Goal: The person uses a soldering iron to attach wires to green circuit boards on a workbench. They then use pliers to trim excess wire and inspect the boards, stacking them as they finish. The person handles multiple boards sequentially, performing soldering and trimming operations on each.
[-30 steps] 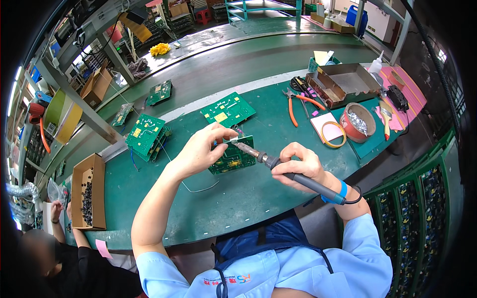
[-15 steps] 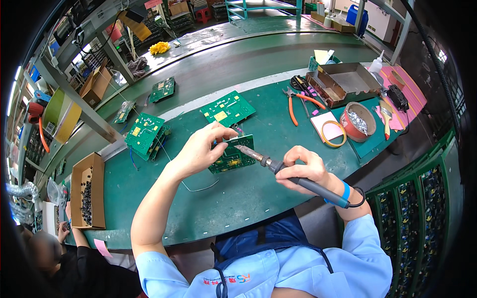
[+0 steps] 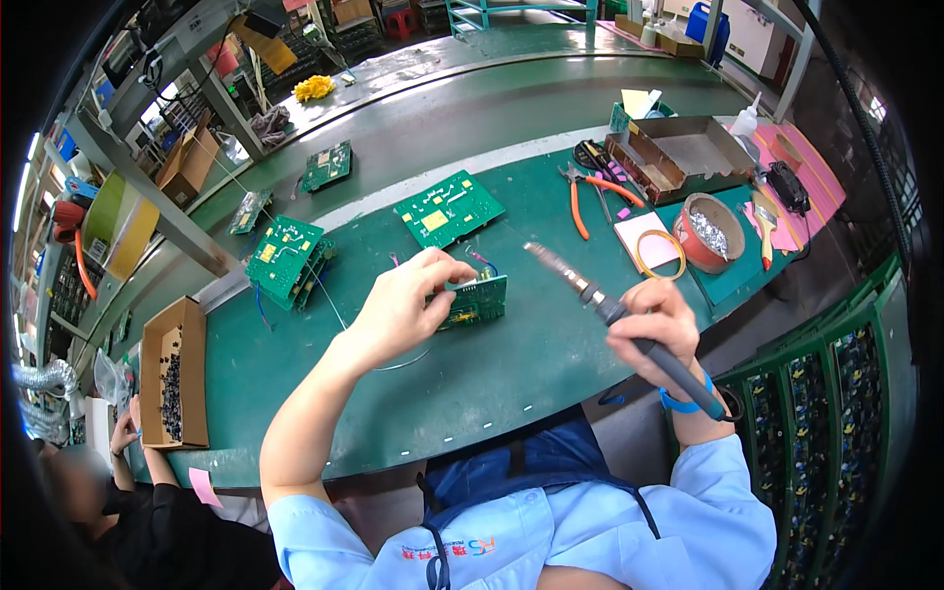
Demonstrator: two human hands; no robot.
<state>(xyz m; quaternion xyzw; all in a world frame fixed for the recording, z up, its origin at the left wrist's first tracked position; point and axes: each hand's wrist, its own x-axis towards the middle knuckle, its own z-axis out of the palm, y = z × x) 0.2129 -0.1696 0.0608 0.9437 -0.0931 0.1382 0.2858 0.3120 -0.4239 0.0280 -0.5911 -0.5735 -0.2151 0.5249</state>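
My left hand (image 3: 408, 300) is closed on the upper edge of a green circuit board (image 3: 482, 305), standing tilted on the green workbench. White and yellow parts show behind its edge, partly hidden by my fingers. To its right, my right hand (image 3: 654, 329) grips a soldering iron (image 3: 562, 267) by its dark handle. Its tip points up and left, apart from the board. A thin solder wire (image 3: 339, 313) runs down from the upper left and passes behind my left wrist. Beyond my left hand lies another circuit board (image 3: 450, 209), flat, with yellow patches.
Stacked circuit boards (image 3: 283, 264) lie at left, behind a cardboard box (image 3: 197, 379) of small black parts. At right are orange-handled pliers (image 3: 578, 202), a tape roll (image 3: 659, 256), a red bowl (image 3: 700, 251) of silvery scraps, a brush (image 3: 765, 231) and a metal tray (image 3: 644, 162). Another person's hand (image 3: 125, 433) is at lower left.
My right hand has drawn the soldering iron away from the board, to the right. The board in my left hand has tipped and now shows less of its face.
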